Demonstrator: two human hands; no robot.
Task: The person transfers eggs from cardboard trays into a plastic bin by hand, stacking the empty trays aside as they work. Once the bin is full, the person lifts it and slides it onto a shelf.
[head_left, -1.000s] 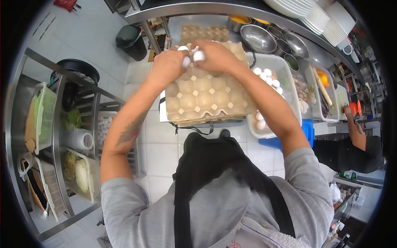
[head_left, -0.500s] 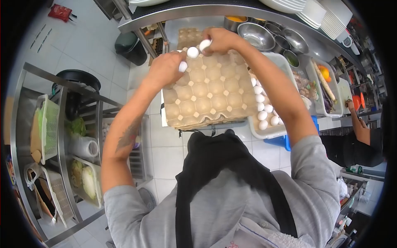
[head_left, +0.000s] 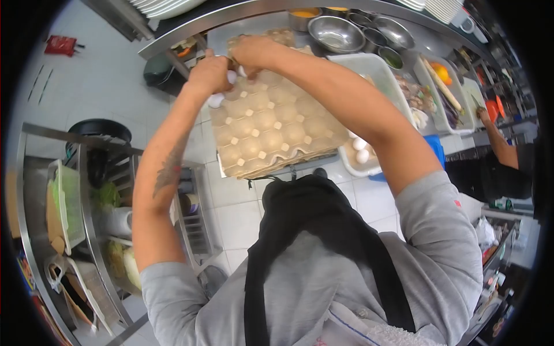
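Note:
A stack of empty cardboard egg trays lies on the steel counter in front of me. My left hand is closed around white eggs at the tray's far left corner. My right hand reaches across the far edge beside it, fingers curled; another white egg shows between the two hands. To the right, a white plastic tub holds several white eggs, mostly hidden under my right forearm.
Steel bowls and tubs of vegetables line the counter's back and right. A dark bin stands on the tiled floor. A wire rack with greens is on my left. Another person's arm works at far right.
Both hands have moved farther along the tray toward its far left corner, eggs still in them. The view has tilted, so the tray and tub sit lower right.

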